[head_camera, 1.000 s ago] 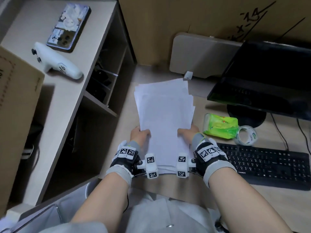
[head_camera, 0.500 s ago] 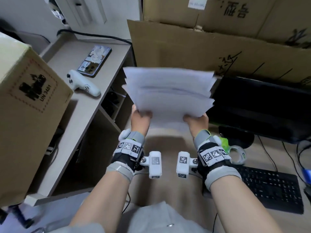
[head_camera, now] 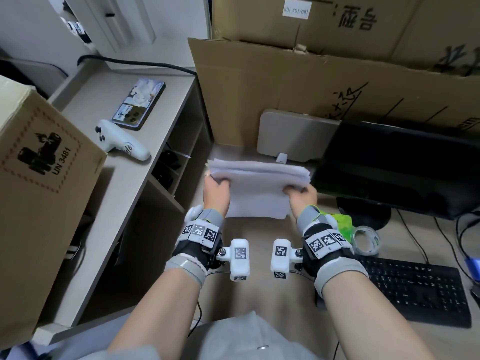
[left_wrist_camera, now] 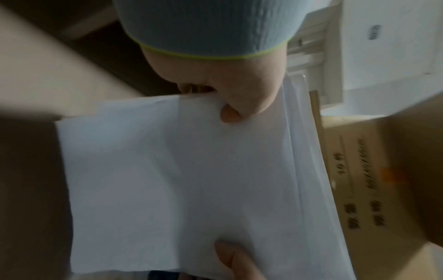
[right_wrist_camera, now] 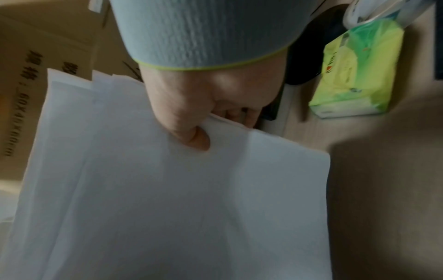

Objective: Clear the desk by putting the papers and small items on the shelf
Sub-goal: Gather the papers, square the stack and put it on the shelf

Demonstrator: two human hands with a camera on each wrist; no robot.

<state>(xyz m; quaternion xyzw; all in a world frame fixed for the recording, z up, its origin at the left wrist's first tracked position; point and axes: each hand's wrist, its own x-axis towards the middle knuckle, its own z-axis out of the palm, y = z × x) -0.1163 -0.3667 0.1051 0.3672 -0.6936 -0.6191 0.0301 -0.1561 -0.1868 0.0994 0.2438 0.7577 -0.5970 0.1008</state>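
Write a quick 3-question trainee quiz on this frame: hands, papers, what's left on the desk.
1. True or false: both hands grip the stack of papers, one at each side.
2. Multiple choice: which item lies on the shelf top beside the phone?
A. white controller
B. tape roll
C. green tissue pack
3. Fill in: the green tissue pack and the tape roll lie on the desk beside the right ____.

Key
1. True: left hand and right hand each pinch a side edge, thumbs on top.
2. A: the white controller.
3. hand (near the keyboard).
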